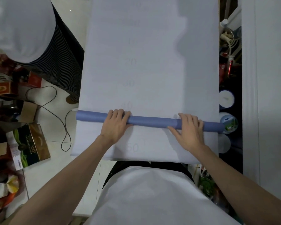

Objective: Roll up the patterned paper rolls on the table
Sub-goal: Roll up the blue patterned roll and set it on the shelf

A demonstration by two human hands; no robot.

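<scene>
Blue roll [149, 121] lies crosswise on the white sheet [152, 54], near the person's end. The sheet covers the desk fully, so none of the top shows. Faint numbers run up the sheet's middle.

Left hand [116, 122]: fingers curled over the far side of the roll, thumb tucked against the near side. It has a real hold, probably to turn the roll.

Right hand [189, 129]: flatter, with fingers laid across the top of the roll and thumb splayed onto the sheet on the near side. It's pressing more than gripping, likely to keep that end from creeping.

The hands sit well apart, one either side of the middle. That makes sense, since it keeps both ends turning together and stops the roll coning.

The roll's right end sits a bit nearer the person than the left, so it's slightly skewed. It ends just beside a tub [230, 123] at the desk's edge.

Can't tell which side of the roll feeds from the sheet, as white shows on both sides.

My read: mid-roll, with lots of sheet left on the far side. Main risk is the skew growing into a telescoped end.
</scene>
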